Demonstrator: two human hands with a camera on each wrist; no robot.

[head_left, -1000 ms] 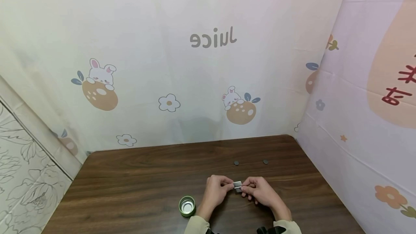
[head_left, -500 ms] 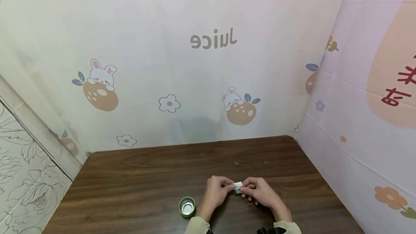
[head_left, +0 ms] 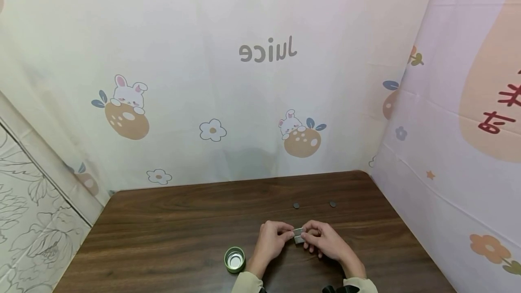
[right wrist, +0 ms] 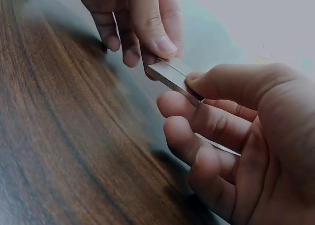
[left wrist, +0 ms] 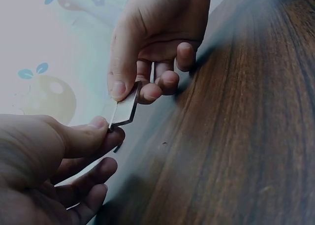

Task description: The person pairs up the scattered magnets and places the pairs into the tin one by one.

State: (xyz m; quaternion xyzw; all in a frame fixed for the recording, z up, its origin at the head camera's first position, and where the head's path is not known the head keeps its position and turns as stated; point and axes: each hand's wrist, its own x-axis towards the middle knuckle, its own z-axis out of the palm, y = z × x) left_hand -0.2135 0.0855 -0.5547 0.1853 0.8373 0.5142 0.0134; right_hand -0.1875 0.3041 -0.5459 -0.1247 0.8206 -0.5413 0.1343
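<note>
Both hands meet over the front of the table around a small silver metal piece, which has two flat rectangular faces with a line between them. My left hand pinches its left end between thumb and finger. At its right end, my right hand pinches it the same way. The left wrist view shows the piece with a bent, angled edge. In the right wrist view, the metal piece spans the two thumbs, its ends partly covered. The other fingers of both hands are loosely curled below it.
An uncovered round green tin, silver inside, stands left of the left forearm. Two small dark discs lie behind the hands on the brown wooden table. Printed curtains hang along the back and sides.
The metal piece has tilted between the fingers: its upper face looked brighter half a second ago, and more of its lower face shows now than a second ago. Both hands stay nearly in place.
</note>
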